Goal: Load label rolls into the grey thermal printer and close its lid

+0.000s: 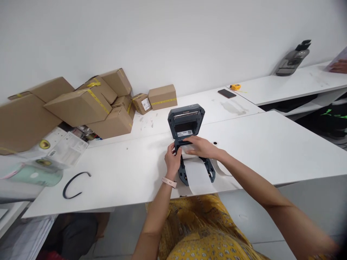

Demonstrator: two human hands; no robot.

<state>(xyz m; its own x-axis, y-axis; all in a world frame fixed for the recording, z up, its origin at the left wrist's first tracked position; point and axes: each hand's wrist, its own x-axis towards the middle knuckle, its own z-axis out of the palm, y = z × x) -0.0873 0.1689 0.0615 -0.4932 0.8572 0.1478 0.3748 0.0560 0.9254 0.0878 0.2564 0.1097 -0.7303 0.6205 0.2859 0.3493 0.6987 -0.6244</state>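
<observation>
A dark grey label printer (186, 122) stands on the white table with its lid tilted up. White label paper (199, 175) runs out of its body over the near side toward the table's front edge. My left hand (172, 158), below which a pink wristband shows, grips the left side of the printer body near the hinge, fingers bent around the edge. Over the paper roll inside the body lies my right hand (202, 147), its fingers stretched to the left and somewhat apart. Part of the roll is hidden under that hand.
Cardboard boxes (81, 104) are piled at the back left. A green bottle (40, 175) and a black headband (71, 184) lie at the left. Farther back are a phone (227, 93), a yellow tape measure (235, 87) and a dark pump bottle (292, 61). Another person's hand (339, 66) shows at the far right.
</observation>
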